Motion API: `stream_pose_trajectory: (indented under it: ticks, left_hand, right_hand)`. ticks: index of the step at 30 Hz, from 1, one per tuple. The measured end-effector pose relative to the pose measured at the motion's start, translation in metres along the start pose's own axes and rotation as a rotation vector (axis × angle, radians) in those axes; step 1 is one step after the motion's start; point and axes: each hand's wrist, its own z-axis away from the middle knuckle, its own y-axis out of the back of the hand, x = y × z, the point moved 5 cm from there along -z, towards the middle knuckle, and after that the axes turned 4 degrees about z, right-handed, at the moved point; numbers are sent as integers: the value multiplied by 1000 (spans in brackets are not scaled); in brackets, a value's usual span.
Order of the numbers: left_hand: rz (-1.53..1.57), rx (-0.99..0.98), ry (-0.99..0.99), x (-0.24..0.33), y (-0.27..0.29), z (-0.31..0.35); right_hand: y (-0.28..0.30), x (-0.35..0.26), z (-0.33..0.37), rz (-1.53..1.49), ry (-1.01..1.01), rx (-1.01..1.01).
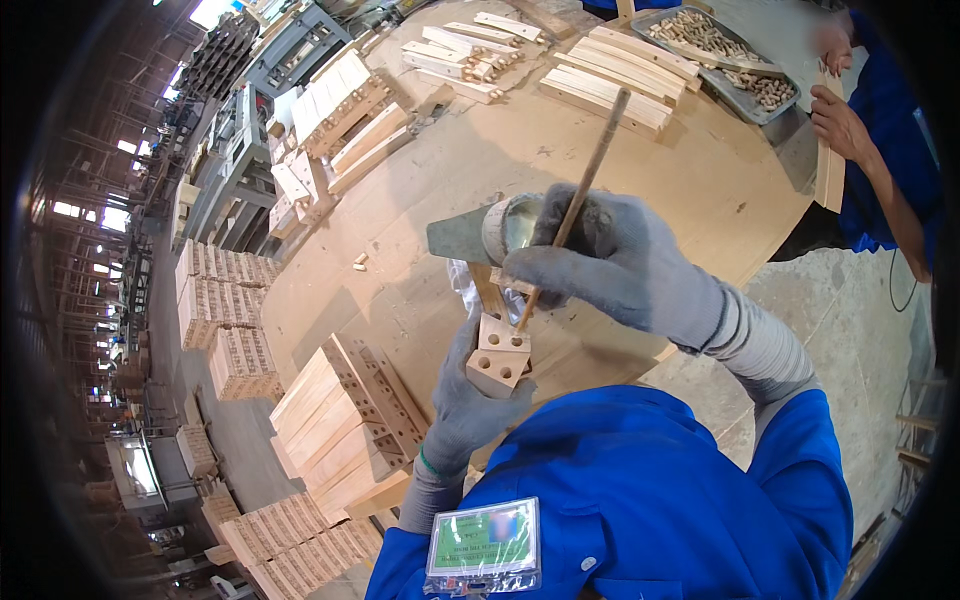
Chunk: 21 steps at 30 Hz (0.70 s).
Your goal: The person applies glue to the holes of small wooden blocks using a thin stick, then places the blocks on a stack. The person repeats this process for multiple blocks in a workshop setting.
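Note:
My left hand point(470, 400), in a grey glove, is closed around wooden pieces point(495, 367) whose end faces, with round holes, point up. My gloved right hand point(640, 265) grips a thin stick point(593, 160). The stick slants down, and its lower tip is at a hole in the farther piece. Just beyond the right fingers is a round, pale-rimmed cup point(495, 232), partly covered by them; whether they also hold it I cannot tell. A flat grey-green piece point(455, 237) juts left from beside the cup. Clear plastic point(462, 285) lies below it.
Drilled wooden parts point(335, 430) are stacked left of my left arm on the brown-covered table point(400, 290). Loose slats point(470, 55) and stacked slats point(620, 75) lie at the far side, near a tray of dowels point(770, 90). A co-worker in blue point(890, 130) holds a slat at right.

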Motion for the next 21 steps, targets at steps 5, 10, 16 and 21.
stream_pose_trajectory:
  ticks: [5,10,16,21]
  left_hand:
    - [73,-6,6,2,-3,1]
    - [21,32,-111,7,1,1]
    - [36,-9,-74,12,2,0]
    - [-26,-1,-114,9,2,0]
  right_hand:
    - [2,-5,1,-248,-161,61]
    - [-15,8,-4,-251,-136,73]
    - [-13,-9,-7,-127,-54,35]
    - [-10,-15,-6,-82,-120,-16]
